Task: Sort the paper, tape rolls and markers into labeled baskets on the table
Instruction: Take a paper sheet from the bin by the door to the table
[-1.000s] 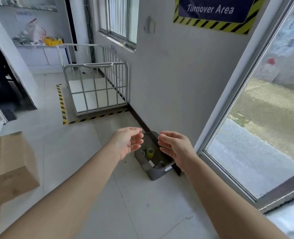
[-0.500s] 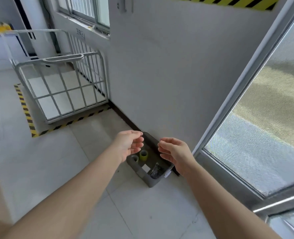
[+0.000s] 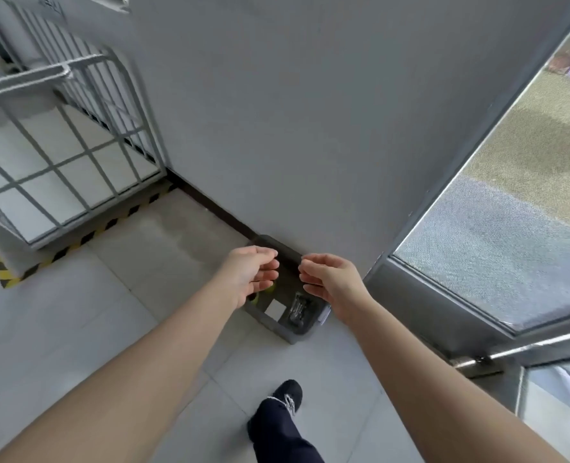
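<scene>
A metal cage trolley (image 3: 60,128) stands at far left on the tiled floor (image 3: 116,295). The left hand (image 3: 252,277) reaches forward, fingers loosely curled, holding nothing. Beneath both hands, a grey basket (image 3: 290,330) sits on the floor against the wall. The right hand (image 3: 332,282) is likewise curled and empty. A glass door (image 3: 497,228) stands at right.

Both bare forearms extend forward; the left hand (image 3: 251,275) and right hand (image 3: 333,283) face each other, fingers loosely curled, empty, close together but apart. A dark-trousered leg (image 3: 278,429) steps forward.
</scene>
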